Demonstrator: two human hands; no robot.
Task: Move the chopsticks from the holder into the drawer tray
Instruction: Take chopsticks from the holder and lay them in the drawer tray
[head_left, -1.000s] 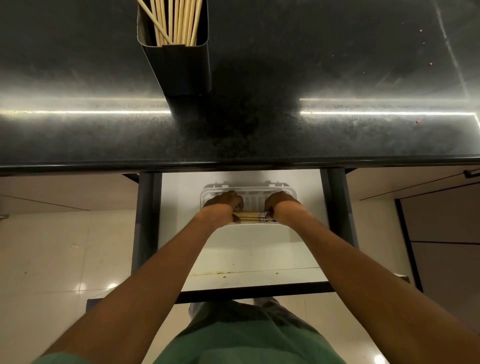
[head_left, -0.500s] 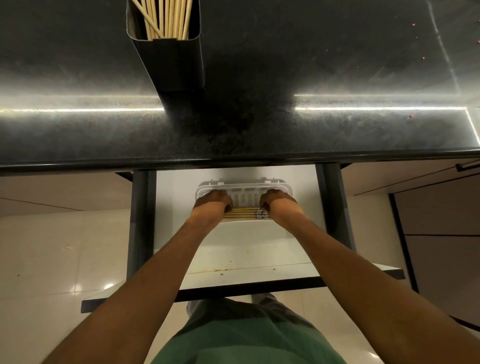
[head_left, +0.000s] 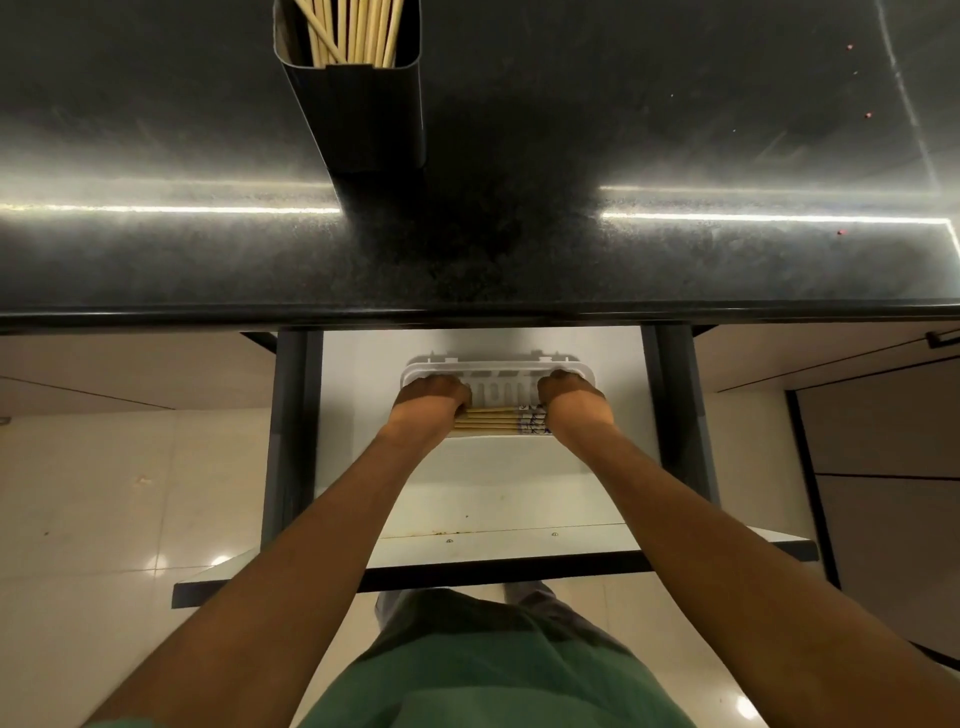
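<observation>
Both hands, left hand (head_left: 434, 397) and right hand (head_left: 569, 397), are still curling their fingers around a chopstick bundle (head_left: 493, 420), settling it in the drawer tray (head_left: 496, 365) while more are waiting in the holder (head_left: 363, 109).

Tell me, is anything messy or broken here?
Nothing looks broken or spilled. A bundle of chopsticks lies flat in the white tray in the open drawer, between the left hand and right hand. One chopstick in the holder leans across the rest. Small brownish specks dot the drawer's front edge.
</observation>
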